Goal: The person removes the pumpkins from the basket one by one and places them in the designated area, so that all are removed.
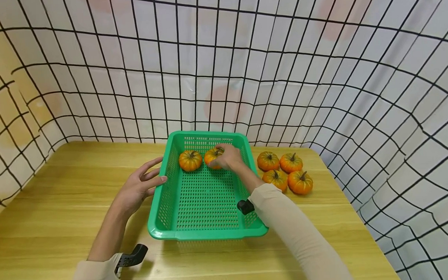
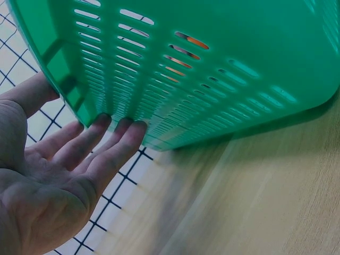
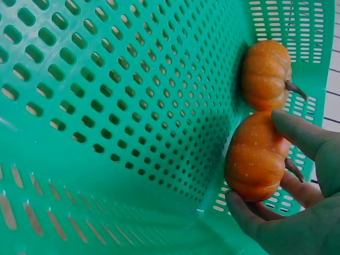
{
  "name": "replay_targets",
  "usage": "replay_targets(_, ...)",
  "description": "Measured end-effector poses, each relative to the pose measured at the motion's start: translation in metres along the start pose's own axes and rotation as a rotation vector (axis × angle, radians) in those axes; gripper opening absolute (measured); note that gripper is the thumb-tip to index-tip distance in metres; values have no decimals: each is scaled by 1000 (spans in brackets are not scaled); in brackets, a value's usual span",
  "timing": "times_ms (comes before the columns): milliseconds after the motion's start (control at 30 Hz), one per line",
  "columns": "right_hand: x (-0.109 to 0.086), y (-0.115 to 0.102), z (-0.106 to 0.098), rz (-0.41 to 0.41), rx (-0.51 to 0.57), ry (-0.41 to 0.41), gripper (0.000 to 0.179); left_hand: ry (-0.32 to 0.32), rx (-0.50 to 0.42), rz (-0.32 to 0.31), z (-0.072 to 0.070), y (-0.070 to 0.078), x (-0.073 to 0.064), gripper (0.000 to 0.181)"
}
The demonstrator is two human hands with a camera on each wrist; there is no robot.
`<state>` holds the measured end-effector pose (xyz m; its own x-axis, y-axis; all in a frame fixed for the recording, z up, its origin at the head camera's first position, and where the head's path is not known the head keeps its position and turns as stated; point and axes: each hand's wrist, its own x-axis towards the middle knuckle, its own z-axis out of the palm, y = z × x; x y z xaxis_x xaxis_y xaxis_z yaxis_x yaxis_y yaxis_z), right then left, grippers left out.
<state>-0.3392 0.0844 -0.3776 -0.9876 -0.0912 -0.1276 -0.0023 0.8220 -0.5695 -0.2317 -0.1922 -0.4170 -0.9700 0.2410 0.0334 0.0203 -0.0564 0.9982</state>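
Note:
Inside a green plastic basket (image 1: 208, 234) with slotted walls, my right hand (image 1: 229, 155) grips a small orange pumpkin (image 3: 256, 159) by its sides, thumb and fingers spread around it. A second pumpkin (image 1: 190, 160) sits just left of it, at the basket's far end; both have dark stems. Along the basket's left side, my left hand (image 1: 136, 187) rests with relaxed, fairly straight fingers. Its thumb lies at the rim, and in the left wrist view the fingertips (image 2: 139, 126) are right at the outer wall.
Several more pumpkins (image 1: 300, 182) stand grouped on the wooden table (image 1: 56, 211), just right of the basket. A white sheet with a black grid (image 1: 221, 66) rises behind the table and along its sides. Black wrist cameras (image 1: 133, 256) sit at both sleeves.

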Motion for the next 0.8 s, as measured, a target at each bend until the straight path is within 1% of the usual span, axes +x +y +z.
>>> replay_targets(133,-1,-2,-3,-17,-20,4,73,0,3,-2,0,-1,-1,73)
replay_targets(333,-5,-7,-9,-37,-15,24,72,-2,5,0,0,-1,0,73)
replay_targets(567,-11,-10,-14,-57,0,30,74,0,2,-4,1,0,0,73)
replay_targets(800,-17,-11,-19,-106,-8,31,75,2,8,-3,0,-2,0,73)
